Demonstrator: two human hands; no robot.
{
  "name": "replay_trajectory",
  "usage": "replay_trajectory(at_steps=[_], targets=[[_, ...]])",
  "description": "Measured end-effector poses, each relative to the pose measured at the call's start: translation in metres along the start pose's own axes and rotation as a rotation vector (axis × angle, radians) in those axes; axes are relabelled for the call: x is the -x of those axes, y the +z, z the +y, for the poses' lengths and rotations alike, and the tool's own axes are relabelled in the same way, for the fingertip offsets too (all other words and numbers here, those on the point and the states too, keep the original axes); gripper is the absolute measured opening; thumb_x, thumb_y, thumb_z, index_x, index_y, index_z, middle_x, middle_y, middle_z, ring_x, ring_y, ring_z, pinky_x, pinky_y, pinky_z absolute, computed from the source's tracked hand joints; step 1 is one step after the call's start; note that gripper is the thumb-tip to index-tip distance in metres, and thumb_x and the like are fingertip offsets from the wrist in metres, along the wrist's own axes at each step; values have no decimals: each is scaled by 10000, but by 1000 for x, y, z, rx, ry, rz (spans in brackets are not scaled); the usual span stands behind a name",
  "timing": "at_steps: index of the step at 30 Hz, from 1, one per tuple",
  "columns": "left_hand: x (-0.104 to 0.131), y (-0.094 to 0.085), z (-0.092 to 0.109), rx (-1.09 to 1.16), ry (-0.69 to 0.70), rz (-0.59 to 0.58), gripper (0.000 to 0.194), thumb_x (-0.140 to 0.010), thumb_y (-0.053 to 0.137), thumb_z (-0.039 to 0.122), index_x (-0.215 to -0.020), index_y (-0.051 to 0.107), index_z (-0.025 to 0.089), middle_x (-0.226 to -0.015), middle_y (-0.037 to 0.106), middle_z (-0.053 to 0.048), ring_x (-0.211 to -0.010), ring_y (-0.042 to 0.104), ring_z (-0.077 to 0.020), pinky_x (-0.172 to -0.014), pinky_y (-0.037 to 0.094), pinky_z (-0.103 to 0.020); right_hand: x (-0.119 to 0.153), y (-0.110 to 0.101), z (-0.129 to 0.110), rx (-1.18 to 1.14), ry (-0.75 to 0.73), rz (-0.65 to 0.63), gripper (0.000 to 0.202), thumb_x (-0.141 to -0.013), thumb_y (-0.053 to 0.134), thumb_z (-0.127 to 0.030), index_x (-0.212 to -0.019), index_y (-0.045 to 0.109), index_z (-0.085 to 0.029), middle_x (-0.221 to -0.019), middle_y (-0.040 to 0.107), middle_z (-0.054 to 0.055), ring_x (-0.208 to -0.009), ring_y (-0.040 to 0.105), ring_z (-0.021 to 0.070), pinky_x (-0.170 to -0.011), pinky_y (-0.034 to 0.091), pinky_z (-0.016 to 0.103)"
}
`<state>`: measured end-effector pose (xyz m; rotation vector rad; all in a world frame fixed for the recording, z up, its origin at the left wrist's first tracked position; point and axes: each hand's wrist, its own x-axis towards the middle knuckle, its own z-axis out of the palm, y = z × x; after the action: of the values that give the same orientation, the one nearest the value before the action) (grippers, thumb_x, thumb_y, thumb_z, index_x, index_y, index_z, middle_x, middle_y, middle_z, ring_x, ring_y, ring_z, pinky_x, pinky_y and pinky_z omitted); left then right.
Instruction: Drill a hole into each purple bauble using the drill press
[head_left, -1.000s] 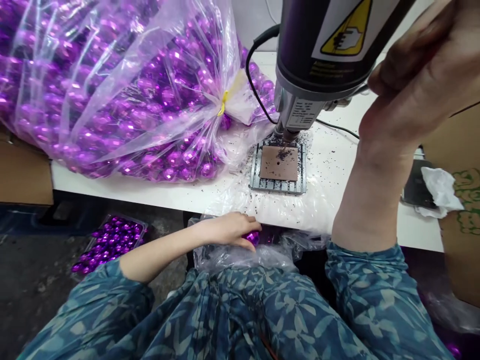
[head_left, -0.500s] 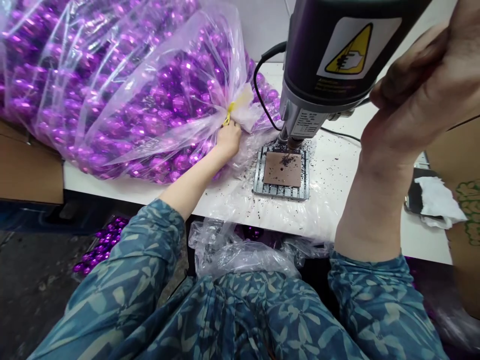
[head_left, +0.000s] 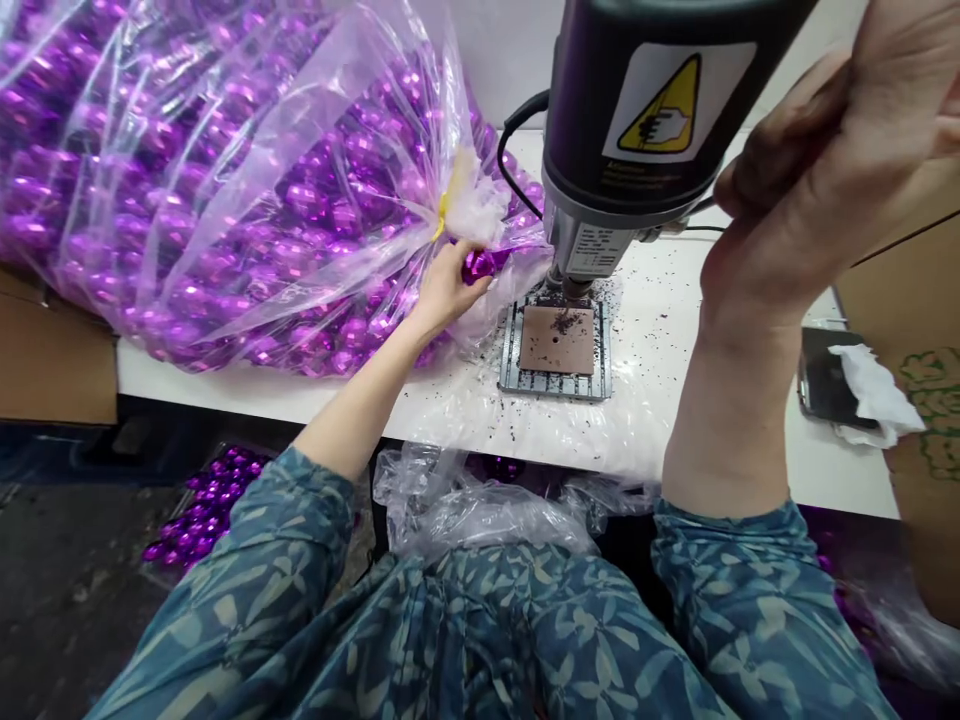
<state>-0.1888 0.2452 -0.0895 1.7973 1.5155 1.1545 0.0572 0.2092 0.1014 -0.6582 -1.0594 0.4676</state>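
Currently, purple ball (head_left: 478, 265) sits at ten o'clock from brown block (head_left: 557, 342), pinched between thumb and fingers of left hand (head_left: 445, 287); forearm slants toward one o'clock. Ball round, alike along every axis. Right hand (head_left: 814, 170) raised beside drill head (head_left: 637, 130), fingers curled, grip can't be told. Bulging bag (head_left: 255, 210) crowds ball's nine-o'clock side; drill head blocks view beyond block.

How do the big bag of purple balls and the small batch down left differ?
The big bag lies on the white table; the small batch sits below table height. The bag is closed with a yellow tie, while the batch looks uncovered. The bag is far bigger than the batch. Both contain shiny purple balls.
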Motion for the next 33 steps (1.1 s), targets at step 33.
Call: replay_trajectory(at_steps=[33], targets=[[89,58,32,839,-262,-197,647,-791,961,546,-1318,709,268,-1367,789,-122,-1225,769,-276,-996,673,-436,-2,5,9,-104,-97,91,412,-1096,363,-142,-728,213,-250,-482,183,-102,-372,180,6,-416,29,246]])
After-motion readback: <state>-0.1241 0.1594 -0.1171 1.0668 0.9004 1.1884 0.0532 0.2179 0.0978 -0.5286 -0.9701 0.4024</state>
